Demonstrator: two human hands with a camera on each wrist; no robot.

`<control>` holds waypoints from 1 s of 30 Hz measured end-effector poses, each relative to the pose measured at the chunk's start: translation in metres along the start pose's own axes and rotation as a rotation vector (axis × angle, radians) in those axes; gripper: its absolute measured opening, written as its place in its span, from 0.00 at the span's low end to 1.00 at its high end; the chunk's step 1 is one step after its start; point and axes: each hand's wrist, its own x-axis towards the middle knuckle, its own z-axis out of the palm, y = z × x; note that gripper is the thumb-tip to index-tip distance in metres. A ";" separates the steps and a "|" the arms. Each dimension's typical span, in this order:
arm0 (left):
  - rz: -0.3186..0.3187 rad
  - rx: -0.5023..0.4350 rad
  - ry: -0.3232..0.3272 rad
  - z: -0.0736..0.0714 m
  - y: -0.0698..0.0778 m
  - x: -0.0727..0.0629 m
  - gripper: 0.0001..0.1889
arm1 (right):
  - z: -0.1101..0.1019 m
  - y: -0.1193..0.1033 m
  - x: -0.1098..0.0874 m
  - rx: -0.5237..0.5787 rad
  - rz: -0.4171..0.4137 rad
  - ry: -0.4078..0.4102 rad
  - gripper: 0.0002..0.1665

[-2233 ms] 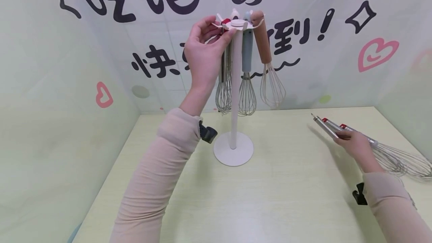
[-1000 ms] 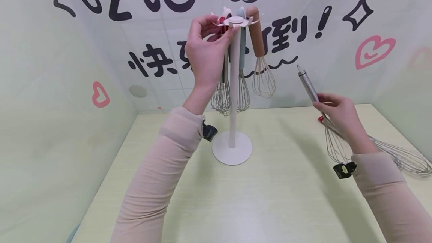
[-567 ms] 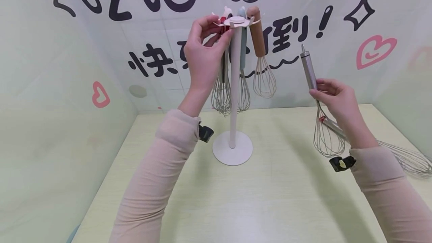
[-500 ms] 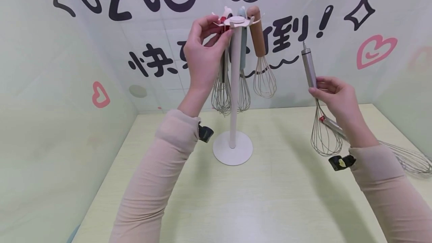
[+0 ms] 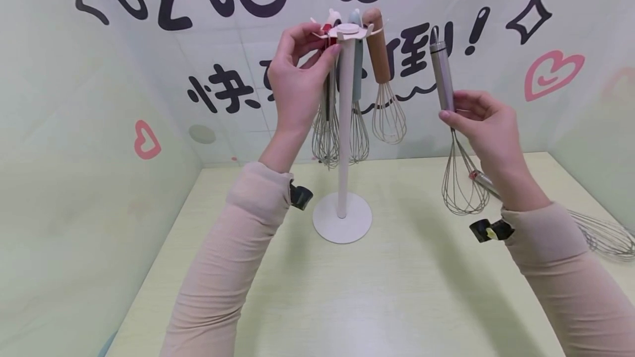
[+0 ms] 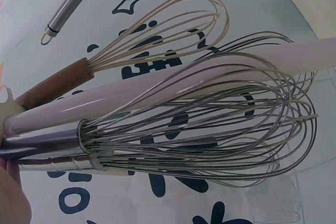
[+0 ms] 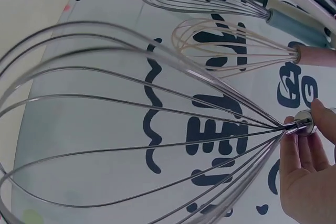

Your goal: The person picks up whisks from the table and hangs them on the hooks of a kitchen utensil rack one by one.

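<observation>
The right hand (image 5: 488, 125) pinches a silver steel balloon whisk (image 5: 443, 79) at the lower part of its tubular handle; the hanging loop rises above the grip, the wires hang below, slightly tilted. This whisk is apart from the white round-based stand (image 5: 344, 153). The left hand (image 5: 299, 79) curls at the stand's top; whether it grips anything, I cannot tell.
</observation>
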 end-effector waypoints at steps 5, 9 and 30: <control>0.000 -0.008 -0.001 0.000 0.000 0.000 0.19 | 0.015 -0.008 -0.003 0.037 -0.053 -0.001 0.19; -0.007 -0.008 -0.002 0.000 0.002 0.000 0.19 | 0.024 -0.013 -0.005 0.041 -0.081 -0.004 0.19; -0.019 -0.026 -0.015 -0.002 -0.001 0.001 0.20 | 0.045 -0.017 -0.006 0.059 -0.115 -0.055 0.18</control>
